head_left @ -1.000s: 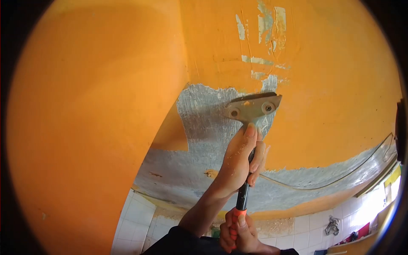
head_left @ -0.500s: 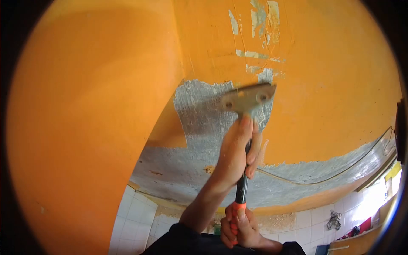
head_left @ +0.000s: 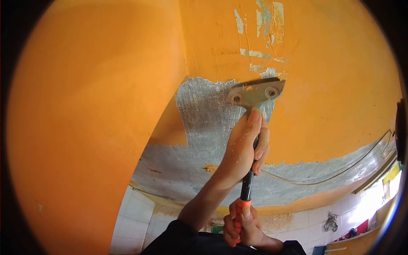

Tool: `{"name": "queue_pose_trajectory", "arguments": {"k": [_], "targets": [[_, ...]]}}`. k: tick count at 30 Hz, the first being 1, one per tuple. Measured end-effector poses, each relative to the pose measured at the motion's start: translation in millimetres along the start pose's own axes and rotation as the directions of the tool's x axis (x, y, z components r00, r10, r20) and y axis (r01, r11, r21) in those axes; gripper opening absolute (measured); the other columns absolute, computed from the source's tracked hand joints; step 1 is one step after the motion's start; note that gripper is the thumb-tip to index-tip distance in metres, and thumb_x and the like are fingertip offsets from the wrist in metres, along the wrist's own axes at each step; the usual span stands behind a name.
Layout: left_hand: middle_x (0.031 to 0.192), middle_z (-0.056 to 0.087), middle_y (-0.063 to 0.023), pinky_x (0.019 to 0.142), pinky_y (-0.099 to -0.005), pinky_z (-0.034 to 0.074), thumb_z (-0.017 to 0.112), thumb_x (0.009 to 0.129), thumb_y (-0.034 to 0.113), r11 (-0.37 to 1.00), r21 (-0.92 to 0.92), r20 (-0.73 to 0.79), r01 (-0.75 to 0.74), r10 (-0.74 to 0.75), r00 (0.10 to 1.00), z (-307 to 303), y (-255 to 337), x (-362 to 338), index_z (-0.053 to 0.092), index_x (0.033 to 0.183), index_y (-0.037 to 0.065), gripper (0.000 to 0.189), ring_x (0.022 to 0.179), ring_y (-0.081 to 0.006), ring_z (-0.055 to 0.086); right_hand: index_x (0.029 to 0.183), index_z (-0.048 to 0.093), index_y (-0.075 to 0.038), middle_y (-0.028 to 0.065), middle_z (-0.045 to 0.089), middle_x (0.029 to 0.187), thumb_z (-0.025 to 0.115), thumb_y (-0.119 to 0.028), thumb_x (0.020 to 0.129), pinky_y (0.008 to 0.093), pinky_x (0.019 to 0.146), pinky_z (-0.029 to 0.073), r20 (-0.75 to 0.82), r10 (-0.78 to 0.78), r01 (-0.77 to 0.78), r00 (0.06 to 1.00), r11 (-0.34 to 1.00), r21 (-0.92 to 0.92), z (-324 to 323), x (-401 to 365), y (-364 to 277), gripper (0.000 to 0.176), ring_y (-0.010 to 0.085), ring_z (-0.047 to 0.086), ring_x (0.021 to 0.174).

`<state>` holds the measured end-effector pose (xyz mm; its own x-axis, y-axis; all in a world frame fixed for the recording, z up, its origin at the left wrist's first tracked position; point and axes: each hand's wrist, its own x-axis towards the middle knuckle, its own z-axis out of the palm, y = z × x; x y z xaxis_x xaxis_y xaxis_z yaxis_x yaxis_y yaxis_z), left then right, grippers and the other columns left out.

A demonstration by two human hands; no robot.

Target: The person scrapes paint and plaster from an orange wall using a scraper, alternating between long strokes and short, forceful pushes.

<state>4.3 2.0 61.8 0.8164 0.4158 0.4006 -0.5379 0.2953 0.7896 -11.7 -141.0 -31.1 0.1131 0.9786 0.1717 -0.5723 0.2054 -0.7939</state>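
A long-handled scraper (head_left: 255, 91) with a wide metal head and two screws lies against the orange painted surface (head_left: 229, 63), its blade at the upper edge of a bare grey patch (head_left: 204, 106). My left hand (head_left: 248, 146) is wrapped around the black shaft just below the head, thumb stretched up along the neck. Flecks of paint dust cling to that hand and wrist. Lower down, my right hand (head_left: 244, 225) grips the orange handle end, fingers closed around it.
An orange wall (head_left: 93, 127) rises close on the left. A thin cable (head_left: 314, 183) runs along the grey strip at right. White tiles (head_left: 131, 216), a metal tap fixture (head_left: 331, 222) and a wooden cabinet (head_left: 355, 246) appear below. Torn pale patches (head_left: 265, 19) mark the paint above.
The scraper head has shifted slightly to the right and a little up, tilting more. My left hand moved with it; my right hand keeps its hold on the handle.
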Motion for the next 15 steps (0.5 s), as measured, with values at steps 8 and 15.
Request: {"name": "queue_pose_trajectory", "arguments": {"k": [8,15], "targets": [[0.048,0.031,0.0033,0.027,-0.0215,0.028,0.03,0.1,0.044,1.0,-0.014,-0.011,0.011,-0.011,1.0,0,-7,-3,0.042,0.094,0.011,0.036,0.027,-0.0079,0.029,0.096,0.034,-0.007,0.0083,0.037,0.051,0.034,-0.053,0.095,0.0289,0.034,0.037,-0.034,0.027,-0.025,0.999,0.999,0.048,0,-6,0,0.046,0.0148,0.033,0.035],[0.048,0.031,0.0034,0.027,-0.021,0.027,0.03,0.1,0.044,1.0,0.005,-0.015,0.016,-0.016,1.0,3,0,-1,0.043,0.097,0.011,0.036,0.028,-0.0069,0.028,0.096,0.034,-0.008,0.0085,0.038,0.051,0.033,-0.051,0.096,0.0288,0.035,0.038,0.025,0.012,-0.013,1.0,0.998,0.061,2,-1,-2,0.043,0.0147,0.034,0.035]]}}
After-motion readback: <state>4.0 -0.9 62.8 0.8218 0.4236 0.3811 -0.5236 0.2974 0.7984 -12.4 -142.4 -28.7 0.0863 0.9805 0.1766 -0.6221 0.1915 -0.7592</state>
